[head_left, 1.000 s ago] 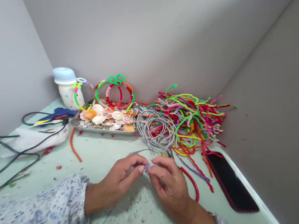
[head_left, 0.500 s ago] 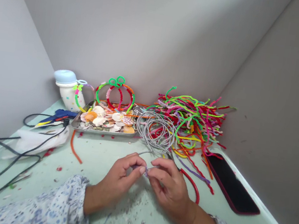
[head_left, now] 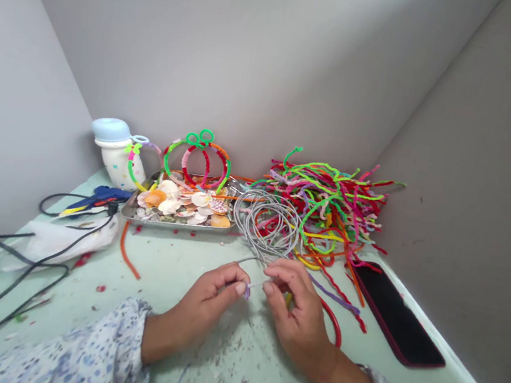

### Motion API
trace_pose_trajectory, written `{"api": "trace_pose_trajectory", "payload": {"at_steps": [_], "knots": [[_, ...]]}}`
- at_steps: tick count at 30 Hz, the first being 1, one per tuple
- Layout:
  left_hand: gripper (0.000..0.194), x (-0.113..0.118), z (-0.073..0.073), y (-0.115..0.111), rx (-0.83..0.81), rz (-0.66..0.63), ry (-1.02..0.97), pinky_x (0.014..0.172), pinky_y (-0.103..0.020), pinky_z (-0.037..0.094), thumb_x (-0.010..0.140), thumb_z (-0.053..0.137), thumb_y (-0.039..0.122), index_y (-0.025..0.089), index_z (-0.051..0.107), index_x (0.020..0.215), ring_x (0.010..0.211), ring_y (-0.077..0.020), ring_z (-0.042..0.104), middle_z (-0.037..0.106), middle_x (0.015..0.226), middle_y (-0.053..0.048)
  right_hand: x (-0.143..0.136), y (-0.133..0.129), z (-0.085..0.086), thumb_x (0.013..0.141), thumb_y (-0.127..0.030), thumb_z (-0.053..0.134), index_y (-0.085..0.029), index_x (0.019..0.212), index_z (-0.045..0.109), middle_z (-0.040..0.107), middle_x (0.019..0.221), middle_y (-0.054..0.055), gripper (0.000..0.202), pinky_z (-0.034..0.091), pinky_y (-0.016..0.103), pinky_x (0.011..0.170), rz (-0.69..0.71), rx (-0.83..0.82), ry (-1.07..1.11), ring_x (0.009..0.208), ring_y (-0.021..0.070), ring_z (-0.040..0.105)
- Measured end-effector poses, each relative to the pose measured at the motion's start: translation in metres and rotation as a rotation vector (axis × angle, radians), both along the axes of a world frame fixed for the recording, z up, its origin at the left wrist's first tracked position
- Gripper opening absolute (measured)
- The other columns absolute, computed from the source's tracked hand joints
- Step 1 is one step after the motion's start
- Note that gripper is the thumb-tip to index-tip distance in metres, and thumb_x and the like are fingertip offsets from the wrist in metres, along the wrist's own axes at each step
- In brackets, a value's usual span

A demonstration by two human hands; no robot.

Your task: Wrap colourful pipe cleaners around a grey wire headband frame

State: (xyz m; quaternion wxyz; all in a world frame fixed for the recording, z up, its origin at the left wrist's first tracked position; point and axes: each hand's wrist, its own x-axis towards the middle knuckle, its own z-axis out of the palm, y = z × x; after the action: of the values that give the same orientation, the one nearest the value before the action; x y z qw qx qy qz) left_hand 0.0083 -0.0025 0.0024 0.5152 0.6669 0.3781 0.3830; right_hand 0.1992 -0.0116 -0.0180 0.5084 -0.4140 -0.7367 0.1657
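Note:
Near the middle of the table my left hand (head_left: 208, 299) pinches a small purple fuzzy piece (head_left: 247, 291) between thumb and forefinger. A short pale strand (head_left: 257, 285) runs from that piece toward my right hand (head_left: 298, 310). The thumb and forefinger of my right hand close on the strand's other end, though their tips partly hide it. Just behind my hands lies a coil of grey wire (head_left: 267, 225), and one loose length of it reaches down toward them. A red curved piece (head_left: 332, 321) rests beside my right hand.
A metal tray (head_left: 173, 225) of shells stands behind, with fuzzy-wire hoops (head_left: 206, 165) over it. Coloured pipe cleaners (head_left: 331, 196) are heaped at the back right, a black phone (head_left: 400, 315) nearer. At left are a bottle (head_left: 120, 162), black cable (head_left: 3, 301) and white bag (head_left: 60, 242).
My right hand has moved slightly right, away from my left, so the pale strand now shows between them. My left hand has barely moved and still pinches the purple piece.

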Motion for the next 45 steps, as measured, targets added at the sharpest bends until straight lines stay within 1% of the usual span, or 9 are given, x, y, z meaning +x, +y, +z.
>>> {"api": "trace_pose_trajectory", "payload": {"at_steps": [2,5,8,11,18,22,28,37,45], "knots": [[0.023,-0.0008,0.0,-0.0004,0.007,-0.001,-0.003,0.068,-0.027,0.037,0.09,0.051,0.036,0.018,0.058,0.079,0.071,-0.0152,0.045,0.05,0.075,0.0,0.0003,0.0004,0.0002,0.092,-0.02,0.055,-0.025,0.108,0.059,0.054,0.111,0.007,0.018,0.049,0.031,0.079,0.021,-0.015,0.024,0.102,0.0202,0.056],[0.022,-0.0023,-0.0005,-0.0011,0.012,-0.002,-0.017,0.068,-0.027,0.036,0.091,0.05,0.036,0.018,0.057,0.08,0.071,-0.0147,0.044,0.049,0.075,0.0,0.0011,0.0024,0.0002,0.093,-0.022,0.053,-0.025,0.108,0.059,0.054,0.11,0.007,0.017,0.049,0.03,0.077,0.052,-0.046,0.089,0.101,0.0198,0.056],[0.022,-0.0029,-0.002,-0.0011,0.014,-0.021,-0.019,0.068,-0.026,0.036,0.092,0.05,0.035,0.018,0.058,0.081,0.072,-0.0148,0.045,0.05,0.076,0.0,0.0018,0.0059,-0.0009,0.093,-0.025,0.053,-0.024,0.102,0.059,0.055,0.105,0.006,0.011,0.049,0.031,0.077,0.076,-0.069,0.169,0.097,0.0202,0.056],[0.022,-0.0024,-0.0036,-0.0003,0.004,-0.045,-0.015,0.067,-0.026,0.037,0.091,0.051,0.035,0.017,0.059,0.081,0.073,-0.0152,0.046,0.051,0.076,-0.001,0.0015,0.0083,-0.0021,0.093,-0.026,0.053,-0.023,0.097,0.058,0.056,0.1,0.006,0.007,0.049,0.032,0.078,0.09,-0.088,0.203,0.095,0.0205,0.057],[0.022,-0.0015,-0.0038,0.0012,-0.052,-0.079,-0.037,0.068,-0.026,0.038,0.091,0.053,0.037,0.018,0.06,0.082,0.07,-0.015,0.046,0.052,0.074,0.0,0.0006,0.0085,-0.0023,0.094,-0.027,0.051,-0.023,0.095,0.058,0.056,0.099,0.006,0.008,0.048,0.034,0.081,0.11,-0.111,0.213,0.097,0.0212,0.055],[0.024,-0.0018,-0.0045,0.0008,-0.039,-0.09,-0.028,0.069,-0.027,0.038,0.091,0.052,0.039,0.018,0.059,0.081,0.072,-0.0151,0.046,0.052,0.075,0.0,0.0011,0.0086,-0.0019,0.094,-0.027,0.051,-0.023,0.094,0.058,0.055,0.1,0.006,0.008,0.047,0.034,0.083,0.113,-0.111,0.211,0.098,0.0211,0.055],[0.022,-0.0012,-0.0051,0.0015,-0.033,-0.102,0.0,0.07,-0.026,0.037,0.093,0.05,0.036,0.018,0.058,0.084,0.074,-0.0151,0.044,0.049,0.077,0.0,0.0016,0.0086,-0.0019,0.093,-0.026,0.052,-0.023,0.096,0.058,0.055,0.1,0.005,0.007,0.046,0.034,0.085,0.103,-0.111,0.206,0.096,0.0202,0.055],[0.025,-0.0009,-0.0017,0.0001,0.036,-0.108,0.052,0.071,-0.028,0.038,0.094,0.046,0.036,0.018,0.056,0.081,0.075,-0.016,0.046,0.051,0.077,-0.001,0.0023,0.0084,-0.0018,0.094,-0.026,0.051,-0.023,0.095,0.057,0.055,0.1,0.006,0.007,0.048,0.035,0.084,0.119,-0.1,0.203,0.098,0.0211,0.055],[0.026,-0.0011,-0.0002,-0.0024,0.099,-0.125,0.101,0.072,-0.029,0.038,0.096,0.041,0.035,0.019,0.055,0.082,0.078,-0.0166,0.046,0.05,0.079,-0.001,0.0019,0.0071,-0.0004,0.094,-0.025,0.051,-0.023,0.092,0.057,0.054,0.1,0.006,0.007,0.046,0.034,0.084,0.13,-0.115,0.201,0.098,0.0208,0.054]]}}
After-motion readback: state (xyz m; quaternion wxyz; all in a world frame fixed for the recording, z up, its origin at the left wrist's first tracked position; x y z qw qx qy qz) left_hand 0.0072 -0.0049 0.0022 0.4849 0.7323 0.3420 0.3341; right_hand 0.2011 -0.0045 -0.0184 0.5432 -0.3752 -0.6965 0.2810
